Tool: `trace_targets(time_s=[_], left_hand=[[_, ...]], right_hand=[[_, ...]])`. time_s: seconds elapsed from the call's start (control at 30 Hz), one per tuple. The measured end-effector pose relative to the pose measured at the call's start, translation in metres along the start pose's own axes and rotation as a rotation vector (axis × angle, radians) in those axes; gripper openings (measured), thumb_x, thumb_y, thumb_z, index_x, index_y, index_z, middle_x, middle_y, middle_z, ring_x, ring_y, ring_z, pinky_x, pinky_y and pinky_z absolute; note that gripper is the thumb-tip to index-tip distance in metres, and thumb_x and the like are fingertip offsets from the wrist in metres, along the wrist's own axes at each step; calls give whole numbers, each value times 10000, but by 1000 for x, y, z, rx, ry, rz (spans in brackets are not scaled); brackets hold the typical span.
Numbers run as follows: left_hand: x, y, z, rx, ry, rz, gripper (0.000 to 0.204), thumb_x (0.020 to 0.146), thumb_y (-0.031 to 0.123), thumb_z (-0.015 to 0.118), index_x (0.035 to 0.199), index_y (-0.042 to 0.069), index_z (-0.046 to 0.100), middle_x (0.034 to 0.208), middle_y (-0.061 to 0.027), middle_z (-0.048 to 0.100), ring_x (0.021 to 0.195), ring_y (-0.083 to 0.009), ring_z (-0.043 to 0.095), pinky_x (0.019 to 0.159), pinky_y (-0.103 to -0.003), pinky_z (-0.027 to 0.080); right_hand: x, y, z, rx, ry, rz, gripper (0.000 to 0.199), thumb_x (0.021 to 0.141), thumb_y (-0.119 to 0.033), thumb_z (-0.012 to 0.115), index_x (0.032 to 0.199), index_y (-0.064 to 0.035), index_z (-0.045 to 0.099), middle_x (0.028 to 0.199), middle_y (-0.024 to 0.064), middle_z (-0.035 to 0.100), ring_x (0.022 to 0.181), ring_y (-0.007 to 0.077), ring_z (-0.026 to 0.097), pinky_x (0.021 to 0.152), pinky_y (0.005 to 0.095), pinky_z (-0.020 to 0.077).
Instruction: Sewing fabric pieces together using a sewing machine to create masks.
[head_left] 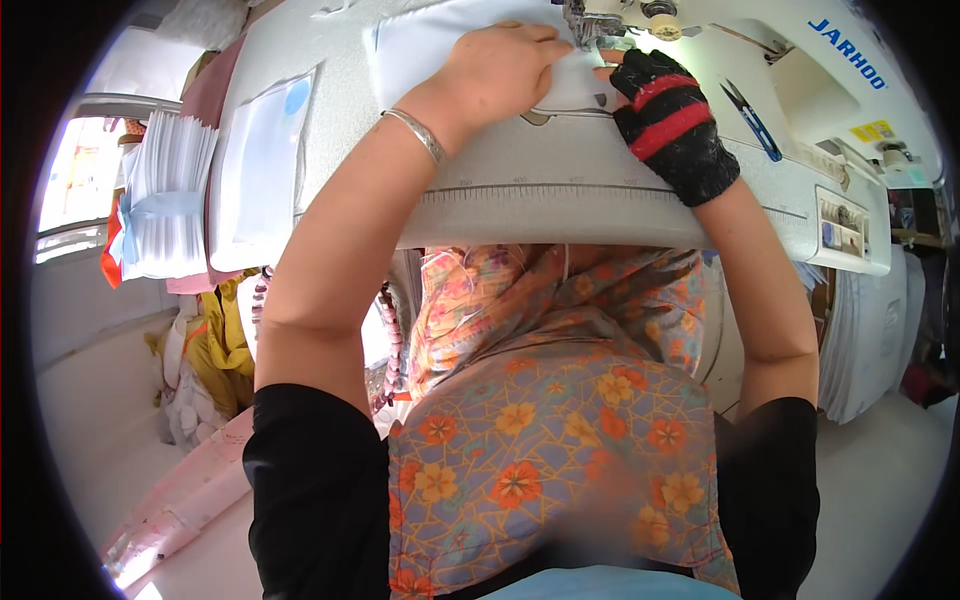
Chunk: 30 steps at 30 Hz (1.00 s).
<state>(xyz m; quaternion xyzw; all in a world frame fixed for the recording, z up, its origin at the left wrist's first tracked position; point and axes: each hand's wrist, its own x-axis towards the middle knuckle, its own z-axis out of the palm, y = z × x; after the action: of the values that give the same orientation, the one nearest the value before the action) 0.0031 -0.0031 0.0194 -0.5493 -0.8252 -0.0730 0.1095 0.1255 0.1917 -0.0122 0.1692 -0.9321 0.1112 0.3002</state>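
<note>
My bare left hand (505, 72) lies on a sheet of white fabric (415, 55), its fingers stretched out toward the presser foot (592, 28) of a sewing machine. A silver bangle (415, 135) circles that wrist. To the right of the foot is my right hand (668, 120), in a black fingerless glove with red bands. Its bare fingertips stick out slightly apart beside the foot, at the fabric's edge; the other fingers are partly hidden. The sewing machine (800, 60) is white, and its light shines on the needle area.
Blue-handled thread snips (755, 125) lie right of my gloved hand. A ruler strip (550, 188) runs along the table's front. At left are flat white pieces (262, 160) with a blue dot and a tied white bundle (168, 215). More white pieces (862, 335) hang at right.
</note>
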Motion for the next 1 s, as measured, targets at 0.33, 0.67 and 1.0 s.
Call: trace_targets(time_s=[0.33,0.67,1.0], left_hand=[[-40,22,-3,-35,19,126,524,962,278,558,1443,88,474,1485,-156,462,1400,-329,410,1154,-493,326],[-60,60,-5,-72,-31,-7,638,915,369,618,1450,62,454,1507,-169,437,1432,-326,376,1168,-544,292],[-51,49,-1,-74,127,44,517,874,291,668,1309,30,565,1368,-170,554,1312,-332,509,1109,-505,393]], right_hand=[[1,0,-4,-32,-225,141,234,919,-167,572,1102,-109,705,1084,104,700,1003,313,650,914,405,511],[-4,-5,-6,25,-132,-29,318,837,-72,609,1150,-60,662,1214,107,662,1098,341,605,961,435,489],[-5,-16,-10,24,-70,-20,247,832,-166,651,1058,-69,669,1190,103,673,1061,327,629,980,467,468]])
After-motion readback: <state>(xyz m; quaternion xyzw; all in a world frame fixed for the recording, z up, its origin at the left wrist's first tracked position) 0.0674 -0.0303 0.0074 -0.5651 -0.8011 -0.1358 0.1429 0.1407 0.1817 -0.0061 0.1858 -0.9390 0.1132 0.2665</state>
